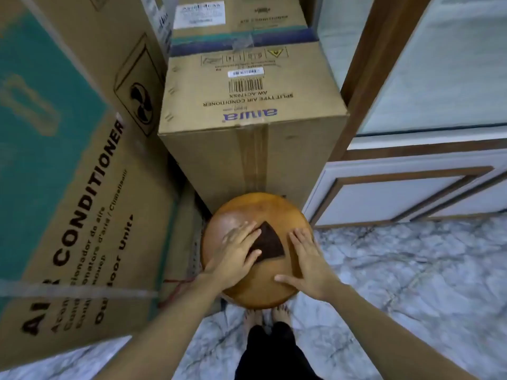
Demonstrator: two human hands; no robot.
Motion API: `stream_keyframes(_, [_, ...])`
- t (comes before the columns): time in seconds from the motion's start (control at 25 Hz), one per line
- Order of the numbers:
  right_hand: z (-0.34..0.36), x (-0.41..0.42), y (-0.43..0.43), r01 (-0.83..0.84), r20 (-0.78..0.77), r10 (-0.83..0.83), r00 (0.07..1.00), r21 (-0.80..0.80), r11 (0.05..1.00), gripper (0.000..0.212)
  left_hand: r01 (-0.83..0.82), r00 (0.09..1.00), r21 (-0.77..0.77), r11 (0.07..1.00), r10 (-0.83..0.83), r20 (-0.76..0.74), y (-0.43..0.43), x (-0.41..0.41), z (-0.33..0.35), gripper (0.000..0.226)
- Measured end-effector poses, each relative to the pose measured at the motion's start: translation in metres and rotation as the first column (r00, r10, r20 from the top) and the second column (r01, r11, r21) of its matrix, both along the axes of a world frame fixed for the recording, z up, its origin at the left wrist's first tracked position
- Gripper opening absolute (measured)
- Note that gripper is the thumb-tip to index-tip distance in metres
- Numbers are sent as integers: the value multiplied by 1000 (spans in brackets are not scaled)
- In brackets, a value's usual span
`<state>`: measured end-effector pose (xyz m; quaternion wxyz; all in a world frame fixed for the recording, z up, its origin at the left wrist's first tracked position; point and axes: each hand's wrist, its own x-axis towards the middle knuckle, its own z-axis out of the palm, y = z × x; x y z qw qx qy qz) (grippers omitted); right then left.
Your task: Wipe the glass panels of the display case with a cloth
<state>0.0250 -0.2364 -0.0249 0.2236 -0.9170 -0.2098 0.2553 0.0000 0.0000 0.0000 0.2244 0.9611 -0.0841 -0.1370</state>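
Stool seat [247, 212]: wood, smooth, glossy varnish. Cloth [270, 242]: dark, matt, coarse-looking. Left box [68, 187] and far box [205, 149]: matt cardboard; the far one has shiny tape [253, 160]. Floor [411, 270]: marble-look, polished. Glass panel [439, 78]: smooth; case frame [356, 91]: smooth wood.

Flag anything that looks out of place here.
The dark brown folded cloth lies on the round wooden stool, pressed under the left hand, away from the display case's glass panel. Nothing looks spilled or damaged.

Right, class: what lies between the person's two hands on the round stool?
In the head view, the dark cloth, its left edge under the left hand; bare stool wood separates it from the right hand.
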Motion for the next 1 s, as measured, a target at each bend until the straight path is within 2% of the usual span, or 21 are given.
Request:
stream_keyframes(0.08, [-14, -6, 7, -17, 112, 24, 993, -63, 998, 120, 56, 996, 48, 997, -59, 63, -3, 4, -23, 64])
stream_keyframes(0.16, [-23, -11, 13, 38, 227, -21, 974, -73, 997, 113, 86, 987, 142, 986, -103, 123, -4, 6, -41, 69])
stream_keyframes(0.32, [-36, -13, 10, 57, 315, -40, 948, -44, 997, 105, 30, 926, 191, 981, -100, 364, -7, 9, -64, 57])
stream_keyframes(0.48, [-30, -11, 11, 38, 269, -20, 963, -60, 997, 107, 44, 885, 92, 995, -82, 458, -13, 13, -67, 45])
stream_keyframes(0.6, [-15, -3, 7, 30, 141, -25, 990, -32, 999, 105, 55, 876, 46, 997, -70, 477, -11, 23, -62, 40])
stream_keyframes(0.68, [3, 9, -2, 46, 114, -49, 992, 28, 999, 93, 53, 859, 46, 998, -69, 508, -14, 31, -48, 40])
stream_keyframes(0.76, [21, 26, -13, 62, 191, -79, 978, 94, 994, 75, 64, 821, 30, 998, -69, 567, -22, 49, -24, 41])
stream_keyframes(0.88, [65, 74, -44, 139, 416, -260, 871, 298, 944, 60, 107, 717, -41, 993, -49, 695, -53, 102, 40, 40])
stream_keyframes(1.0, [132, 140, -98, 25, 630, -383, 675, 500, 866, 51, 228, 546, -31, 973, -101, 831, -109, 158, 117, 36])
